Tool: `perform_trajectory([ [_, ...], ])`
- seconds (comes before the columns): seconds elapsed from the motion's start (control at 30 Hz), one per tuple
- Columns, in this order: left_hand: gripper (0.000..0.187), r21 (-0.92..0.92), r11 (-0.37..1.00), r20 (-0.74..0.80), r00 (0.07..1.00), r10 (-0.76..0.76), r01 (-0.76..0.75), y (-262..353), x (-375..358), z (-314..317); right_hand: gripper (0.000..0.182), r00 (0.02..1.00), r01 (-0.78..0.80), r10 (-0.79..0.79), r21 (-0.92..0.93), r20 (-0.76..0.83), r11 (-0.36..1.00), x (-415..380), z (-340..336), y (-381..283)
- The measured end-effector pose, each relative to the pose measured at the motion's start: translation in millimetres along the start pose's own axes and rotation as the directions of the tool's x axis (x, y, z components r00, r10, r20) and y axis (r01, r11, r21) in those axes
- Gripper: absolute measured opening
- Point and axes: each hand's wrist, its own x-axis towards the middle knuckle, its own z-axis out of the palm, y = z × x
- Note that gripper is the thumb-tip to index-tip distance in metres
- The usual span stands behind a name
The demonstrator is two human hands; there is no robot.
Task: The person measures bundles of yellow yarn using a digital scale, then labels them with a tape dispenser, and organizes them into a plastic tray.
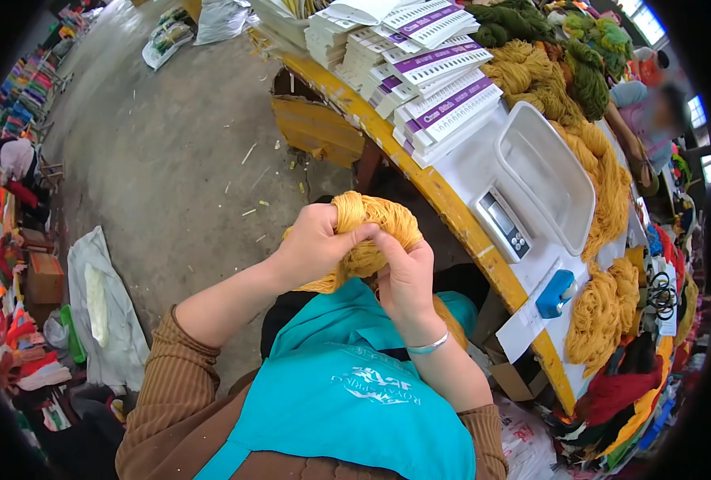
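Both hands clutch a mustard-yellow wool yarn skein [371, 232] above the lap: left hand [311, 244] grips its top, right hand [407, 276] apparently pinches strands beside the yellow-edged table [451, 212].

Item: yellow yarn skein [375, 232], lower part hidden behind my left hand [314, 244] and right hand [406, 276]; its tail drops out of sight behind my teal apron [347, 392]. Item: my fingertips, buried in the strands. Item: label packs [443, 108], print too small to read. Item: person across the table [651, 112], blurred. Item: scale display [501, 220], possibly blank, unreadable. Item: apron, cut off by bottom edge.
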Motion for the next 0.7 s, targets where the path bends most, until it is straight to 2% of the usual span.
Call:
perform_trajectory([
  [0.03,0.021,-0.003,1.000,-0.002,1.000,0.002,-0.002,0.9,-0.5,-0.8,0.026,1.000,0.000,0.000,-0.004,0.001,1.000,-0.1,-0.2,-0.3],
  [0.1,0.021,-0.013,0.997,-0.043,0.997,0.069,-0.070,4.6,-0.1,-5.1,0.022,0.999,0.010,-0.004,0.141,-0.045,0.990,1.1,-0.8,-1.0],
  [0.13,0.021,-0.015,0.997,-0.044,0.997,0.070,-0.071,1.0,1.1,-9.6,0.022,0.999,0.010,-0.003,0.140,-0.045,0.990,2.5,-2.7,-1.8],
  [0.17,0.020,-0.326,0.945,0.037,0.999,0.000,0.012,-6.3,2.5,-16.1,0.017,0.998,-0.066,0.070,0.247,-0.008,0.967,5.0,-6.3,-2.8],
  [0.2,0.021,-0.597,0.794,0.134,0.990,-0.040,0.113,-8.9,2.1,-21.8,0.014,0.990,-0.144,0.140,0.347,0.037,0.927,7.8,-9.2,-3.7],
  [0.23,0.025,-0.641,0.752,0.197,0.980,-0.031,0.153,-9.4,-0.1,-26.6,0.014,0.975,-0.222,0.203,0.439,0.089,0.871,10.0,-9.6,-4.6],
  [0.27,0.025,-0.642,0.751,0.195,0.980,-0.030,0.151,-8.6,-0.7,-28.0,0.015,0.964,-0.262,0.213,0.428,0.160,0.865,10.8,-8.0,-6.3],
  [0.33,0.028,-0.734,0.660,0.277,0.958,0.078,0.159,-3.9,-3.6,-28.9,0.015,0.953,-0.290,0.220,0.410,0.210,0.865,10.7,-6.3,-7.6],
  [0.37,0.031,-0.726,0.676,0.159,0.987,-0.015,0.127,-11.8,-6.1,-27.9,0.016,0.939,-0.316,0.226,0.393,0.258,0.864,11.0,-4.7,-8.4],
  [0.43,0.030,-0.809,0.588,0.150,0.973,0.174,0.020,-7.9,-3.2,-41.2,0.021,0.966,-0.248,0.210,0.327,0.148,0.912,15.1,2.2,-8.8],
  [0.47,0.026,-0.877,0.481,0.048,0.997,0.062,0.012,-2.5,-12.5,-49.0,0.023,0.977,-0.211,0.198,0.306,0.072,0.928,18.7,2.6,-8.9],
  [0.53,0.023,-0.946,0.312,-0.042,0.986,0.159,-0.090,-1.4,-24.4,-97.6,0.021,0.966,-0.260,0.223,0.483,0.134,0.836,34.5,-14.4,-13.1],
  [0.6,0.025,-0.926,0.247,-0.266,0.957,0.116,-0.287,-2.0,-50.8,-150.9,0.018,0.959,-0.279,0.240,0.372,0.150,0.885,41.8,-17.4,-24.0],
  [0.7,0.026,-0.855,0.204,-0.470,0.878,0.088,-0.477,-17.4,-107.8,-236.0,0.019,0.959,-0.257,0.222,0.209,0.179,0.943,52.0,-6.7,-40.4],
])
